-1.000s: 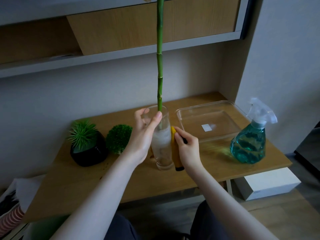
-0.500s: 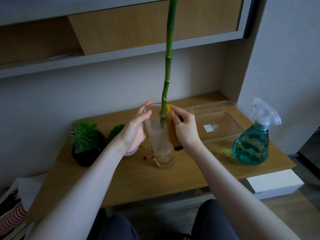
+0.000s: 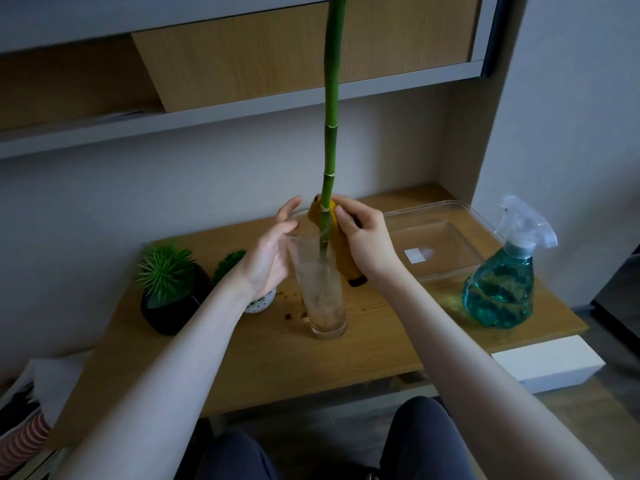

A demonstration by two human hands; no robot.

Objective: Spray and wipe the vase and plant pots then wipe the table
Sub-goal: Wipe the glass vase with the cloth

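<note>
A tall clear glass vase (image 3: 322,299) stands at the middle of the wooden table (image 3: 381,348) with a long green bamboo stalk (image 3: 330,140) rising out of it. My left hand (image 3: 270,258) touches the vase's left side near the rim with fingers nearly straight. My right hand (image 3: 367,240) grips a yellow cloth (image 3: 341,258) pressed against the vase's right side near the rim. A black pot (image 3: 173,310) with a spiky green plant and a small white speckled pot (image 3: 259,303) with a round green plant sit to the left.
A teal spray bottle (image 3: 502,289) stands at the table's right front. A clear plastic tray (image 3: 436,244) lies behind it. Brown spots (image 3: 289,315) mark the wood left of the vase. Shelves hang above. A white box (image 3: 547,362) sits below right.
My right hand and the yellow cloth slid up the vase from near its base to its rim. My left hand shifted to the vase's left side. The stalk leaned slightly.
</note>
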